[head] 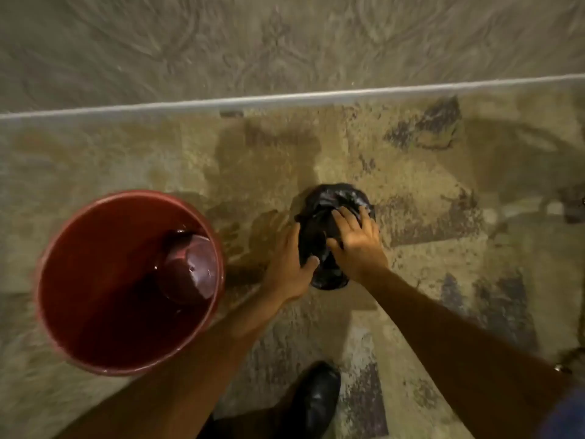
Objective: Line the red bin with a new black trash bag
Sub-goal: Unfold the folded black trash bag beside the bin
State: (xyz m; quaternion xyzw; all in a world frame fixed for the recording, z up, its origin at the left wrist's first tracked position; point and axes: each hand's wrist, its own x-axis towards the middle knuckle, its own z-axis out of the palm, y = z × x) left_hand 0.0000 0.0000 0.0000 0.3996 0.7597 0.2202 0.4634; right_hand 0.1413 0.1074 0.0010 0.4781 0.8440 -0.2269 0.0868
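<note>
- On the stained concrete floor (411,191), right of the round red plastic bin (79,248), lies my bunched, glossy black plastic trash bag (319,229).
- My left hand (289,264) and right hand (356,245) are both clamped on the bag.
- Bin unlined; a dark red upturned bowl-shaped item (190,270) sits inside.
- Step in hand, by my judgement: opening out the bag.
- Next move calls for finding its mouth, then carrying it to the bin.

Both bare forearms extend forward and converge on the black trash bag (329,236), which serves as landmark. The left hand (289,264) clasps the bag's left side, thumb pressed onto its near face. The right hand (356,240) lies palm-down on the bag's right side, fingers (345,217) spread and curled over its top.
</note>
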